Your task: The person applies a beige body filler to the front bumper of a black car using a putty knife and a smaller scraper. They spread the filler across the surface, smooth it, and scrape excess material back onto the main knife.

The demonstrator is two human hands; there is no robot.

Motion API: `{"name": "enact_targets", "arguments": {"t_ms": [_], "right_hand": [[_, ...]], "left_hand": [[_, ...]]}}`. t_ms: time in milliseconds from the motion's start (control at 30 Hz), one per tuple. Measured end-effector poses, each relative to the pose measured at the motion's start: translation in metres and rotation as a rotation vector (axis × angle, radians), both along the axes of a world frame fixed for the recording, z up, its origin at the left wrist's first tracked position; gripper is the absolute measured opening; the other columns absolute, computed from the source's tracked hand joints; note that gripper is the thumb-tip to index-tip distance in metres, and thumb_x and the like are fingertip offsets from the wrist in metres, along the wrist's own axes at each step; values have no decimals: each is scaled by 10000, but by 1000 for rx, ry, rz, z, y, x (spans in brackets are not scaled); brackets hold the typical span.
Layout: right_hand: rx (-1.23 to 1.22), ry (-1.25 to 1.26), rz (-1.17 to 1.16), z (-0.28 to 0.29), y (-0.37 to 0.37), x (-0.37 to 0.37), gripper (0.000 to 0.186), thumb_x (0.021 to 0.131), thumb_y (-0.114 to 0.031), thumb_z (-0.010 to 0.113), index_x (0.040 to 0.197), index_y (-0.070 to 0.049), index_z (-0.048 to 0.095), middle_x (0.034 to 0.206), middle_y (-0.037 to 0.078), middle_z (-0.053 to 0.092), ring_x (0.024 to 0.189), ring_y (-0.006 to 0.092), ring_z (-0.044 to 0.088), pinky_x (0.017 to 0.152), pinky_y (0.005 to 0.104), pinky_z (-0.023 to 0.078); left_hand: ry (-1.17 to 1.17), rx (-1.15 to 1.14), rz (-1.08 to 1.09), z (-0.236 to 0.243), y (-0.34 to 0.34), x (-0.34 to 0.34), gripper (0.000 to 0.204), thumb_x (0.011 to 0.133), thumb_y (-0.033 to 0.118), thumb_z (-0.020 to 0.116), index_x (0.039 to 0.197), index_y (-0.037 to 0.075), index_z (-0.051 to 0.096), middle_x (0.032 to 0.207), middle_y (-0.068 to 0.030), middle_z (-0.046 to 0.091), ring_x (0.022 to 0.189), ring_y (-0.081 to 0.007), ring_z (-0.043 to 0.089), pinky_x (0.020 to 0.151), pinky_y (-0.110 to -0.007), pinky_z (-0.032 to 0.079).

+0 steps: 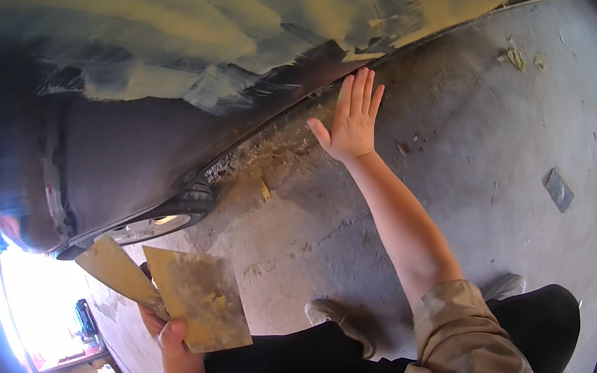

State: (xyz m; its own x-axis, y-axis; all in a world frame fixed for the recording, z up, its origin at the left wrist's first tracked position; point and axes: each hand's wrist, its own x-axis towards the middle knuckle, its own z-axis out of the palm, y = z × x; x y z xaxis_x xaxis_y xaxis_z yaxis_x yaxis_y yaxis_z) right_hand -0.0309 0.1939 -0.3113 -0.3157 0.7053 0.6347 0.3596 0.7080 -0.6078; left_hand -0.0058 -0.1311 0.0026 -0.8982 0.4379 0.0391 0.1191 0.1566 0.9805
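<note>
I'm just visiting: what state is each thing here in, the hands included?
Right hand: open, fingers straight, by the panel's lower edge; contact unclear.
Left hand: closed, holding spatula and square plate.
Spatula: tilted, coated yellowish.
Square plate: smeared with yellowish paste.
Car panel: streaked with yellowish paste.
Floor: stained, littered with bits.

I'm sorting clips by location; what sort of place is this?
Likely a vehicle repair workshop: a car body smeared with what looks like filler, a stained board and spreader in the left hand, and a grimy floor.
</note>
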Motion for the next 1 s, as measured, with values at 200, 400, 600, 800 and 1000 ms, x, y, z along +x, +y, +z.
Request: {"name": "enact_targets", "arguments": {"t_ms": [200, 400, 600, 800, 1000], "right_hand": [[177, 569, -41, 113, -7, -11, 1075, 975, -709, 481, 1660, 41, 130, 1706, 357, 73, 1588, 544, 10, 1240, 696, -19], [478, 409, -121, 158, -5, -29, 930, 987, -693, 451, 1680, -108, 244, 1725, 272, 167, 1600, 501, 74, 1255, 679, -15], [220, 254, -99, 27, 22, -23, 1093, 995, -747, 396, 1634, 93, 110, 1690, 388, 23, 1574, 564, -43, 1256, 678, 33], [-240, 498, 251, 72, -34, 30, 1034, 992, -711, 481, 1613, 83, 255, 1703, 320, 151, 1577, 504, 169, 1259, 612, 155], [-1086, 1144, 1145, 175, -97, 82, 931, 1020, -699, 467, 1575, 43, 381, 1661, 246, 309, 1479, 347, 432, 1146, 473, 419]], "left_hand": [[29, -13, 19, -1, 12, -2, 991, 784, 485, 806, 1528, -3, 370, 1386, -173, 570, 1234, -307, 633, 1017, -432, 565], [1, 21, -23, -7, 21, -11, 1008, 770, 448, 830, 1534, -13, 363, 1386, -187, 573, 1214, -314, 646, 1001, -426, 576], [-15, -3, -71, -3, 22, -8, 1005, 766, 422, 847, 1533, -15, 368, 1386, -192, 576, 1213, -317, 645, 1009, -432, 573], [-22, 14, -85, -6, 21, -10, 1040, 742, 390, 910, 1537, -14, 376, 1409, -162, 576, 1248, -290, 626, 1047, -418, 533], [-5, 140, -156, -17, 41, -28, 995, 759, 332, 949, 1520, -26, 417, 1421, -128, 593, 1271, -245, 614, 1078, -387, 493]]}}
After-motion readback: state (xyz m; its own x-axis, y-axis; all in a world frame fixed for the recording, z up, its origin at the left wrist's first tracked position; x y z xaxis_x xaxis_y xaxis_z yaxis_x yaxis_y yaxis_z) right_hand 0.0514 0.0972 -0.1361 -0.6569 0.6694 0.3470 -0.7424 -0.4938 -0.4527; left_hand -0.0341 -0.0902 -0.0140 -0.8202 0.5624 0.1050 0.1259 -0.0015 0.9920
